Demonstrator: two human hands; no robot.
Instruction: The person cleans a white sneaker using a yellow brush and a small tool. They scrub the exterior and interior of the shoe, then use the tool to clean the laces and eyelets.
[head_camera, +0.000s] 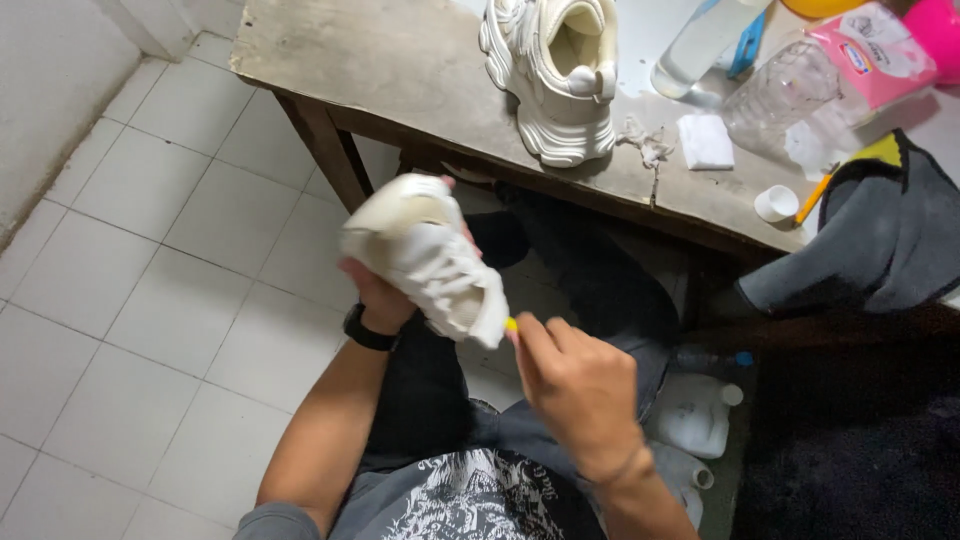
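Left hand (375, 295) gripping white sneaker (425, 255) from beneath, right hand (575, 385) pinching yellow brush (511, 325) against its heel, second sneaker (555, 75) on wooden table (400, 70).

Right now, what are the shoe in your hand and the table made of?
The white shoe in the left hand looks like matte synthetic leather with a chunky foam or rubber sole, though blurred. The table looks like bare, worn wood: dull, stained, brown legs.

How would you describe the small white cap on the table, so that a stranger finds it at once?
Start at the worn wooden table with the white shoe on it. Follow the near edge toward the grey cloth. The small white cap stands there beside a yellow stick; unlike the flat white pad nearby, it is round and hollow.
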